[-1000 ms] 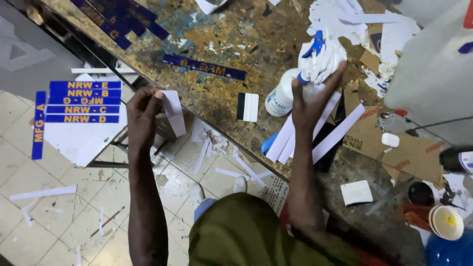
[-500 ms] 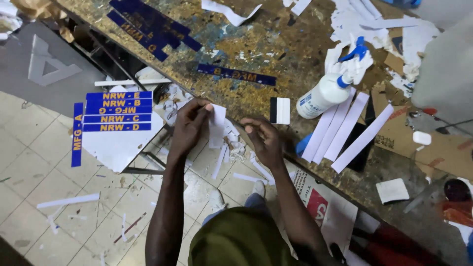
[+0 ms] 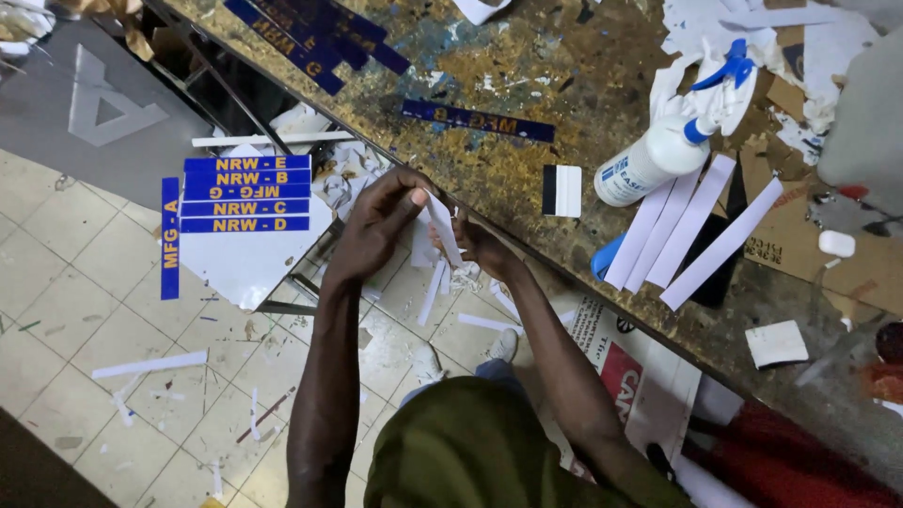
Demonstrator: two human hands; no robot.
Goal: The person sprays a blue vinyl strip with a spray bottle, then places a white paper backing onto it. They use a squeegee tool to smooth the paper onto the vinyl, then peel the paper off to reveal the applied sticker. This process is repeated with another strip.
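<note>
Beside the workbench (image 3: 489, 160), left hand (image 3: 381, 221) and right hand (image 3: 478, 243) both pinch a white strip (image 3: 442, 226) (held upright).

Right hand (image 3: 475, 243) mostly hidden behind the white strip (image 3: 442, 230) it shares with the left hand (image 3: 381, 221); its fingers can't be made out. Worktop (image 3: 489, 169) cut off top and right. Grey object (image 3: 865, 132) at right edge cropped, unidentifiable.

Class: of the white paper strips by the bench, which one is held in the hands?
The short white paper strip, pinched between left hand and right hand; the others lie flat.
</note>
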